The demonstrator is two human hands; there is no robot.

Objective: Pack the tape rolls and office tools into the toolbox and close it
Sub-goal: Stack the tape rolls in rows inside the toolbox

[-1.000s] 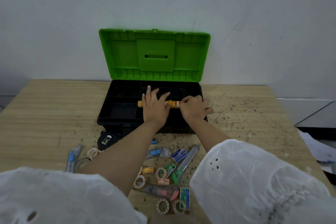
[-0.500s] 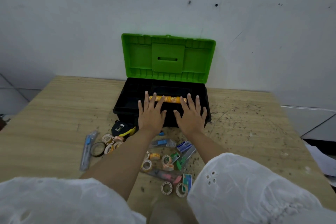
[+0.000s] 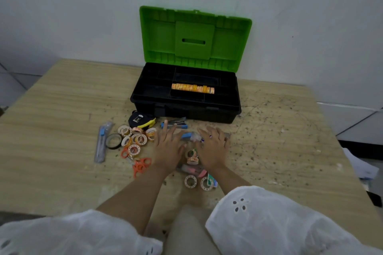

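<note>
The black toolbox point(image 3: 186, 107) stands open at the back of the table, its green lid point(image 3: 194, 37) leaning on the wall. A row of orange tape rolls point(image 3: 192, 88) lies in its tray. My left hand point(image 3: 166, 147) and my right hand point(image 3: 213, 148) hover flat, fingers spread, over the clutter in front of the box; neither holds anything. Between them lie a small tape roll point(image 3: 191, 156) and a blue tool point(image 3: 186, 135). Several small tape rolls point(image 3: 135, 137) sit left, beside a black tape roll point(image 3: 113, 141), orange scissors point(image 3: 139, 164) and a tape measure point(image 3: 141, 121).
A blue stapler point(image 3: 174, 124) lies against the box front. A clear-and-blue cutter point(image 3: 101, 143) lies at the far left of the clutter. Two more tape rolls point(image 3: 198, 182) sit near my wrists. The wooden table point(image 3: 279, 141) is scratched and speckled; papers point(image 3: 360, 167) hang past its right edge.
Both hands have let go of the orange row of rolls, which stays in the tray, and drawn back from the box to the items on the table.
</note>
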